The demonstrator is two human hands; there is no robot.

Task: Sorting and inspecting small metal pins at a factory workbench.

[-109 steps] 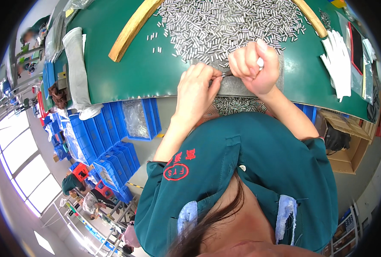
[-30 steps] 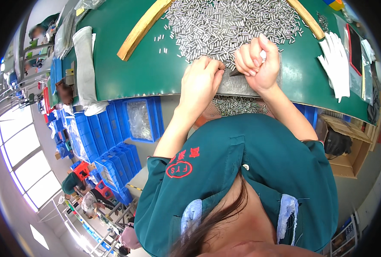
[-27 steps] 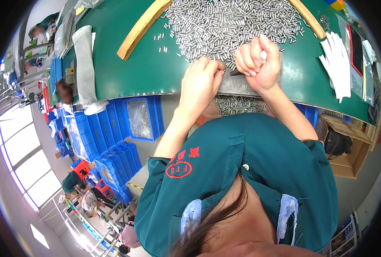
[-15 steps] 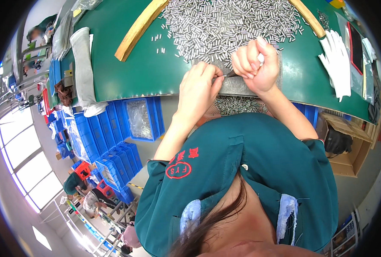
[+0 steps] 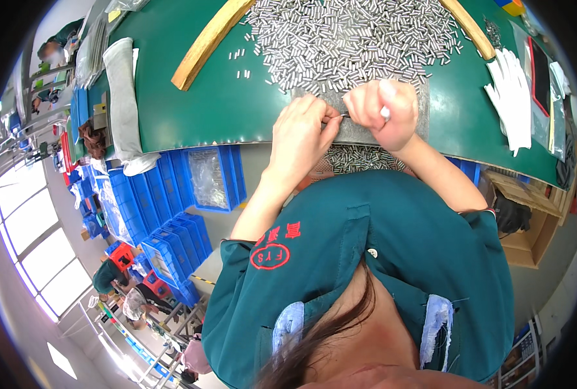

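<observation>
A heap of small silvery metal pins covers the far middle of the green table. At its near edge lies a grey plate, and both hands are above it. My left hand is pinched shut at the fingertips, apparently on a small metal pin that my fingers mostly hide. My right hand is closed in a fist round a thin dark-tipped tool. The tool's tip meets my left fingertips; its handle is hidden, with a white bit showing among the fingers.
Wooden strips flank the heap. White gloves and a red-edged dark device lie at right, a grey sleeve at left. Below the table edge are more pins, blue crates and a cardboard box.
My right fist has turned over and moved slightly nearer to me and left, closing toward my left fingertips. My left hand stays almost in place.
</observation>
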